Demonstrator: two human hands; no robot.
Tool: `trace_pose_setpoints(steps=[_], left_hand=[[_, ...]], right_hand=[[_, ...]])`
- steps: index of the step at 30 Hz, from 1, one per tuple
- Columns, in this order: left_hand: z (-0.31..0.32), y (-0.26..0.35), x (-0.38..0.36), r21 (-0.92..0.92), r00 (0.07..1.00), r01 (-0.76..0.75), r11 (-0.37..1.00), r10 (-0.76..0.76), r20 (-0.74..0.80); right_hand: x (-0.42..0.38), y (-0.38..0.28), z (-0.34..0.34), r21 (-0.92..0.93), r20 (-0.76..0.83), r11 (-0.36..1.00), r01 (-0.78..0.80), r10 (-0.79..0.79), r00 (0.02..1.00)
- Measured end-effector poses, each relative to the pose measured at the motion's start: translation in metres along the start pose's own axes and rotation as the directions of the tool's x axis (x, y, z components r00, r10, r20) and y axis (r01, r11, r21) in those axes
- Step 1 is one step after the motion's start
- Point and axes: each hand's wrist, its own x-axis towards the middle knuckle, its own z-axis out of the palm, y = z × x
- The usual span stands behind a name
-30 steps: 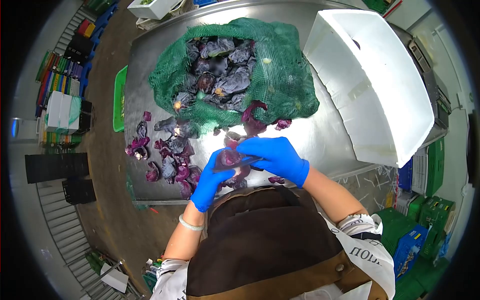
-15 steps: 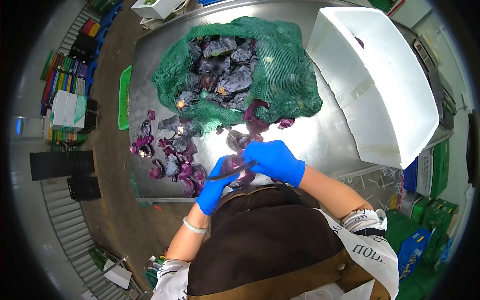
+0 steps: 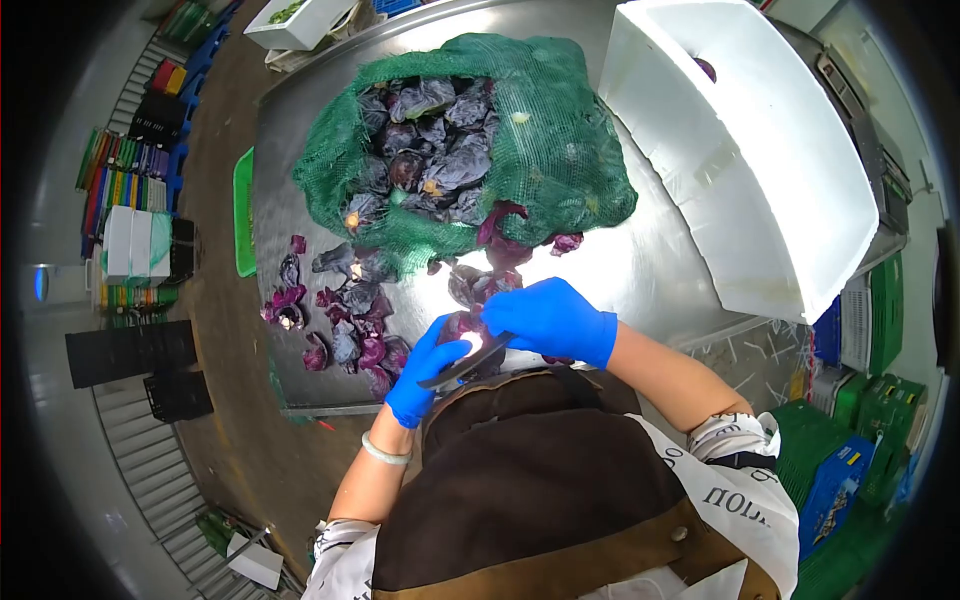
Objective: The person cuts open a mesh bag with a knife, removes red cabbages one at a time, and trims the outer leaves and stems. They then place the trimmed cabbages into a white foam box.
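Both hands wear blue gloves near the table's front edge. My left hand (image 3: 424,371) is closed round the left side of a purple cabbage (image 3: 459,325), whose pale cut base faces up. A dark curved knife (image 3: 462,367) lies across the cabbage's near side, its handle end at the fingers of my right hand (image 3: 553,322), which is closed on it and touches the cabbage. Beyond them a green mesh sack (image 3: 555,130) lies open, with dark purple cabbages (image 3: 455,160) inside. Loose purple leaves (image 3: 370,345) are scattered to the left.
A white foam box (image 3: 745,170) stands at the right of the metal table (image 3: 670,290), with a purple piece inside. A green tray (image 3: 243,212) is beside the left edge. Another white box (image 3: 295,25) is at the top left; crates (image 3: 885,440) are stacked at the lower right.
The cabbage's pale base now shows more clearly, and the knife has tilted and moved slightly lower. The view has shifted a little, so the sack and foam box appear further left.
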Motion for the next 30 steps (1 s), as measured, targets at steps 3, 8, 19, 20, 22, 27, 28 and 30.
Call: trace_pose_setpoints(steps=[3,8,19,20,22,27,28,30], left_hand=[[0.011,0.001,0.0,0.11,0.997,-0.029,0.993,0.037,-0.068],[-0.008,0.0,0.001,-0.136,0.976,-0.2,0.97,0.186,-0.11],[0.022,0.015,0.01,0.718,0.724,-0.482,0.503,0.69,0.003],[0.021,0.012,0.008,0.732,0.7,-0.466,0.497,0.713,-0.039],[0.018,0.009,0.005,0.795,0.637,-0.454,0.404,0.77,-0.027],[0.021,0.009,0.002,0.927,0.483,-0.369,0.063,0.865,0.133],[0.021,0.007,0.002,0.931,0.477,-0.362,0.041,0.867,0.148],[0.023,0.007,0.003,0.942,0.455,-0.332,-0.038,0.869,0.196]], right_hand=[[-0.007,0.008,0.006,0.144,0.035,0.965,-0.219,0.216,0.976],[-0.029,0.036,0.027,0.532,-0.145,0.671,-0.516,0.673,0.725],[-0.011,-0.016,0.035,0.884,0.465,-0.355,-0.304,0.602,0.649],[-0.013,-0.015,0.037,0.892,0.45,-0.348,-0.289,0.623,0.64],[-0.012,-0.017,0.037,0.917,0.397,-0.308,-0.252,0.663,0.634],[-0.006,-0.025,0.035,0.96,0.27,-0.155,-0.232,0.726,0.632],[-0.006,-0.027,0.035,0.962,0.257,-0.137,-0.234,0.739,0.623],[-0.008,-0.028,0.037,0.955,0.281,-0.157,-0.252,0.754,0.594]])
